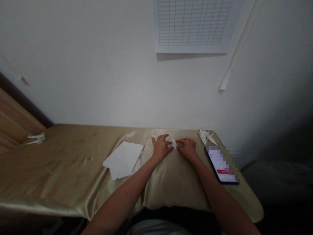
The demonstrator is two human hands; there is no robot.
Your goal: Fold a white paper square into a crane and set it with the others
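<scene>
Between my two hands is a small folded piece of white paper [174,144], its pointed tip facing the wall. My left hand [161,146] grips its left side with thumb and forefinger, the other fingers spread away. From the right, my right hand [187,147] pinches the opposite side in the same way. The paper is low over the cloth-covered table; the fingertips hide its side edges. Left of my left forearm lies a loose stack of white paper sheets [124,158].
Folded white paper figures [206,136] sit at the table's back right corner. A phone [222,166] with a lit screen lies beside my right forearm. Another folded paper figure [36,138] is at the far left. Shiny gold cloth [66,163] covers the table against the wall.
</scene>
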